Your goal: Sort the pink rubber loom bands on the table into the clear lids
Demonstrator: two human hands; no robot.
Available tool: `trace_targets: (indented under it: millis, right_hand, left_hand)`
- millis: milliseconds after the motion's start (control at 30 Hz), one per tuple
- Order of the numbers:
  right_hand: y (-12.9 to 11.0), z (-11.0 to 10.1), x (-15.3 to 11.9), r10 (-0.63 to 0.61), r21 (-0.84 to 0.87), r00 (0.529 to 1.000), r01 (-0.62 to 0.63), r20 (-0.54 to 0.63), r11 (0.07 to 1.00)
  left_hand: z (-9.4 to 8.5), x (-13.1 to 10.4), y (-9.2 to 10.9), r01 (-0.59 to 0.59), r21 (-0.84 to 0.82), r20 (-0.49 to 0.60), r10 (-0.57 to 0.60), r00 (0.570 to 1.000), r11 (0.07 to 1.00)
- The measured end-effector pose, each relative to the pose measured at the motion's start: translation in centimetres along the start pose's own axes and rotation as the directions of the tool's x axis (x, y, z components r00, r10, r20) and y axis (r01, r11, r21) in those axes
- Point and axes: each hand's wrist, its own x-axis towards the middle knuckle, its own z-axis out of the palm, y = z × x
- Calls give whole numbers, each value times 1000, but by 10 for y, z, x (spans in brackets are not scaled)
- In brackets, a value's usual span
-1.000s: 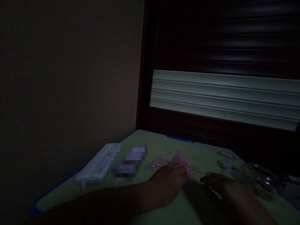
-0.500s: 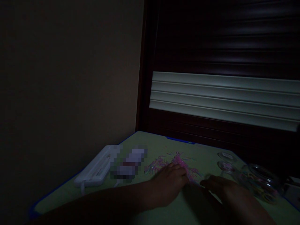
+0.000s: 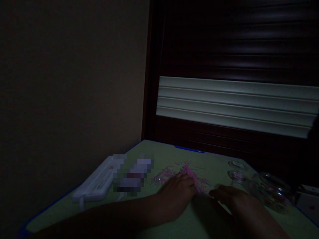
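Note:
A loose pile of small, thin pink and pale shiny pieces (image 3: 188, 171) lies spread on the pale green tabletop (image 3: 159, 152). My left hand (image 3: 178, 191) rests at the pile's near side, its fingers curled and pressed together over the pieces. To its right, my right hand (image 3: 231, 199) is bent, with fingertips pointing at the left hand's fingers. A faint pale line shows between the two hands' fingertips. Darkness hides what either hand grips.
A clear jar (image 3: 270, 192) of coloured loops stands at the right, beside small round clear containers (image 3: 238, 166). At the left lie a white device (image 3: 96, 182) with a cord and a pixelated object (image 3: 136, 176). A wall and dark slatted panel rise behind.
The whole view has shifted slightly, so things appear a little further left. Both hands keep nearly the same pose by the pink pile.

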Motion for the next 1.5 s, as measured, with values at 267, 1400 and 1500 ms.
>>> trace_targets:
  millis: [267, 1400, 1500]
  right_hand:
    - [-3, -7, 0, -17, 19, 999, 18, -33, 1000]
    - [-10, -6, 2, 40, -29, 999, -39, 37, 999]
    - [-9, -4, 2, 51, -35, 998, -50, 30, 998]
  left_hand:
    - [1, 0, 0, 29, 5, -5, -29, 1000, 1000]
    - [2, -4, -1, 63, -55, -10, -63, 998, 997]
    - [1, -4, 0, 63, -59, -19, -64, 998, 996]
